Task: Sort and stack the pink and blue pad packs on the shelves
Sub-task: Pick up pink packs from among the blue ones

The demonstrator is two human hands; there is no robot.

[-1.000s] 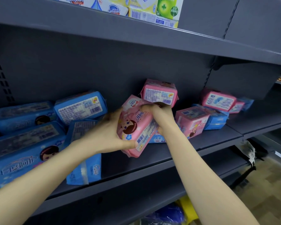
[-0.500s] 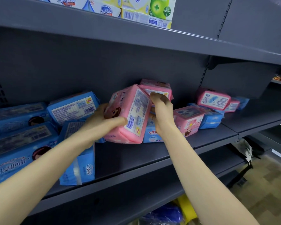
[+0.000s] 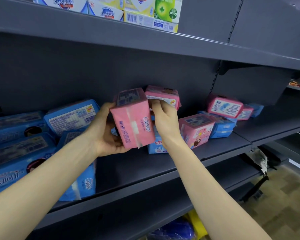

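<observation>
- the left hand [image 3: 106, 132] grips a pink pack [image 3: 133, 122] from its left side: thumb on the upper left edge, fingers curled under the lower left corner, palm turned toward the pack.
- the pink pack sits between the two hands, upright and slightly tilted, lifted clear of the shelf [image 3: 145, 167], with its taped seam facing the camera.
- the right hand [image 3: 164, 122] lies against the pack's right side, back of the hand to the camera. its fingertips [image 3: 156, 103] bend at the label of a second pink pack [image 3: 164, 96] just behind. i cannot tell whether this hand holds either pack or only touches them.
- directly below the right hand, a blue pack [image 3: 157, 148] lies on the shelf, and the second pink pack seems to rest above it.
- just right of the right wrist stands another pink pack [image 3: 196, 130], touching a blue pack farther right [image 3: 223, 129].
- beyond these, well to the right of both hands, a pink pack with a pad drawing [image 3: 224, 106] lies on top of the pile.
- left of the left hand, large blue packs [image 3: 71, 115] are piled against the back wall, and one blue pack [image 3: 83, 184] stands on end under the left forearm.
- above both hands, soap boxes [image 3: 137, 11] line the upper shelf.
</observation>
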